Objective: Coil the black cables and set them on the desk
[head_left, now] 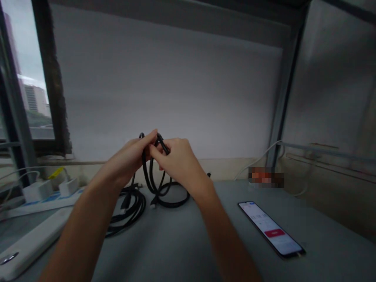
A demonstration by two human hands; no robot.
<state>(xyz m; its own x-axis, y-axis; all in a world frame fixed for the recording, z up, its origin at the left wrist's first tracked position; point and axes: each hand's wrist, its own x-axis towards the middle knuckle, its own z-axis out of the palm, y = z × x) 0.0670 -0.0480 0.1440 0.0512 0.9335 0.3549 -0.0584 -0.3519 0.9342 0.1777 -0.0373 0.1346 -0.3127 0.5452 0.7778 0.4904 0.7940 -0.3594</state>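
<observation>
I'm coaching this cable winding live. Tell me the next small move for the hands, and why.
Probably draw one more turn of the hanging black cable up into the bundle. The left hand and right hand pinch its loops together above the grey table, but long loops droop to the tabletop, where slack and a plug end lie uncoiled beside another coiled cable.

Head view, single camera: worn at head height, facing forward and slightly down across a grey table [182,250] toward a pale back wall [176,98]. Both forearms enter from the bottom edge, meeting at frame centre, at close range. Window [26,78] occupies the upper left; phone [272,228] lies lower right. No second view to overlap.
</observation>
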